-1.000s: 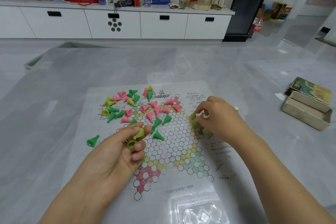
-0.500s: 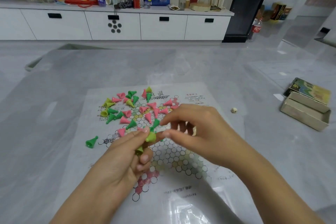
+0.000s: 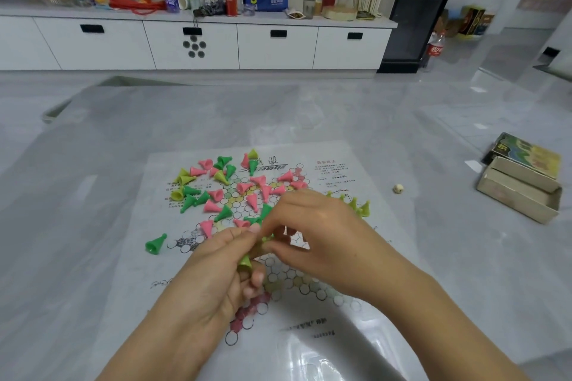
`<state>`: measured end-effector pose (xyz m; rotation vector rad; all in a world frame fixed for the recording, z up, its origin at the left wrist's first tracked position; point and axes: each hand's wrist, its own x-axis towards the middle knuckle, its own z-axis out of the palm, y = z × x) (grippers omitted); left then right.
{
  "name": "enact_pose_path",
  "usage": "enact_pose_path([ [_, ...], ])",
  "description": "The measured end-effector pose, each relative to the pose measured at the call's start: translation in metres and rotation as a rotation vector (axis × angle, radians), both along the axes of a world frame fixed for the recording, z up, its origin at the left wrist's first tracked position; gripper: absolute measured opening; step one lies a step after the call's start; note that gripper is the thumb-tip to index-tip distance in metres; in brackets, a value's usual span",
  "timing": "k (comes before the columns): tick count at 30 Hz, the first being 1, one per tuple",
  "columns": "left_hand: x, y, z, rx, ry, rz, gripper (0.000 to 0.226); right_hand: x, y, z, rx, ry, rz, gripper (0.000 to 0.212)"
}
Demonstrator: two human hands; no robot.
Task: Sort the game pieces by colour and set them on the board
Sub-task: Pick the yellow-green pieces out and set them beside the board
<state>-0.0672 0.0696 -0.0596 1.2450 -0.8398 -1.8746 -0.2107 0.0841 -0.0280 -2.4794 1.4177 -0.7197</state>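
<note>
Several yellow cones (image 3: pixel 246 261) clutched in left hand (image 3: pixel 213 275), mid-board (image 3: pixel 309 334). Right hand (image 3: pixel 315 238) pinching one at left fingertips. Risk: handover slips, cone drops, knocks yellow row (image 3: pixel 356 204) far right or rolls into unsorted pile (image 3: pixel 235 189).

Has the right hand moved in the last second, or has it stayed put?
Yes. The right hand has moved leftward across the board, away from the dice, and now meets the left hand over the yellow-green piece.
</note>
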Motion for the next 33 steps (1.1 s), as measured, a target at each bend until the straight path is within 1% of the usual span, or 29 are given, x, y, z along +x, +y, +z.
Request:
enact_pose_path([
  [2,0.001,-0.001,0.000,0.009,0.018,-0.003,0.008,-0.009,-0.003,0.001,0.036,-0.080,-0.059,0.003],
  [3,0.001,-0.001,0.000,0.018,0.031,0.001,0.007,-0.017,-0.005,0.001,0.065,-0.163,-0.130,0.002],
  [5,0.002,-0.003,-0.002,0.039,0.064,0.022,0.006,-0.039,-0.010,-0.001,0.116,-0.395,-0.336,0.007],
  [6,0.002,-0.005,-0.004,0.047,0.079,0.031,0.009,-0.050,-0.012,-0.003,0.122,-0.492,-0.438,0.010],
  [7,0.002,-0.006,-0.005,0.054,0.093,0.037,0.015,-0.060,-0.013,-0.006,0.115,-0.544,-0.518,0.011],
  [8,0.002,-0.008,-0.006,0.058,0.106,0.039,0.021,-0.067,-0.013,-0.009,0.113,-0.555,-0.575,0.012],
  [10,0.002,-0.009,-0.007,0.052,0.124,0.038,0.031,-0.075,-0.013,-0.015,0.129,-0.520,-0.619,0.012],
  [12,0.002,-0.008,-0.006,0.035,0.137,0.035,0.036,-0.077,-0.014,-0.018,0.146,-0.453,-0.600,0.012],
  [16,0.002,-0.003,-0.001,0.002,0.165,0.022,0.027,-0.074,-0.016,-0.023,0.165,-0.175,-0.521,0.012],
  [19,0.002,-0.003,0.001,-0.009,0.187,0.016,0.021,-0.072,-0.020,-0.029,0.143,-0.019,-0.514,0.006],
  [23,0.002,-0.003,0.002,-0.018,0.198,0.030,0.017,-0.070,-0.024,-0.034,0.143,0.060,-0.536,0.005],
  [33,0.006,-0.006,0.000,-0.012,0.240,0.027,0.016,-0.072,-0.029,-0.042,0.158,0.133,-0.507,0.004],
])
